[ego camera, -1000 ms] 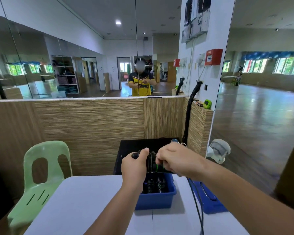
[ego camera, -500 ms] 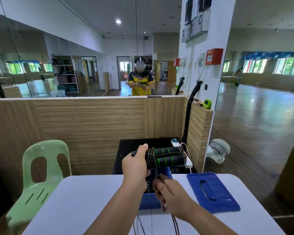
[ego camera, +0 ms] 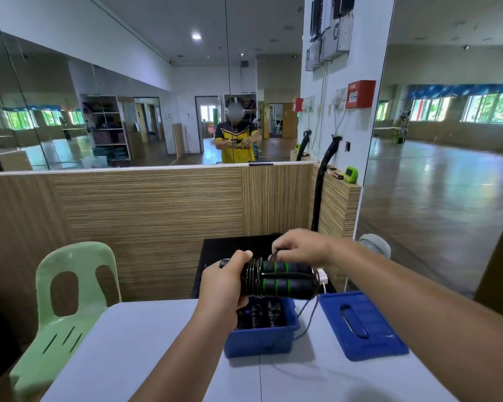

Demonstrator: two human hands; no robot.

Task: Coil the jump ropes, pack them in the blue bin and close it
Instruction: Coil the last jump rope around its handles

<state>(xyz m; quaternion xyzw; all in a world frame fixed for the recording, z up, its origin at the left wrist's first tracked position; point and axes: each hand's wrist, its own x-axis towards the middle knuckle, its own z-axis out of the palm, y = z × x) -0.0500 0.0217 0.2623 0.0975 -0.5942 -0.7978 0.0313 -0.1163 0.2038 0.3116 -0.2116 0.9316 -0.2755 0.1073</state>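
Gripping jump rope (ego camera: 276,278) handles above blue bin (ego camera: 260,339), left hand (ego camera: 225,281) closed around bundle; right hand (ego camera: 299,246) at 12 o'clock pinches cord. Judged light, springy; hold foam handles.

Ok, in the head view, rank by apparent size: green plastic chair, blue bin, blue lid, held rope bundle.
1. Green plastic chair, clearly largest.
2. Blue bin and flat blue lid: similar, the bin partly hidden, so unranked.
3. Black-and-green rope bundle, smallest.
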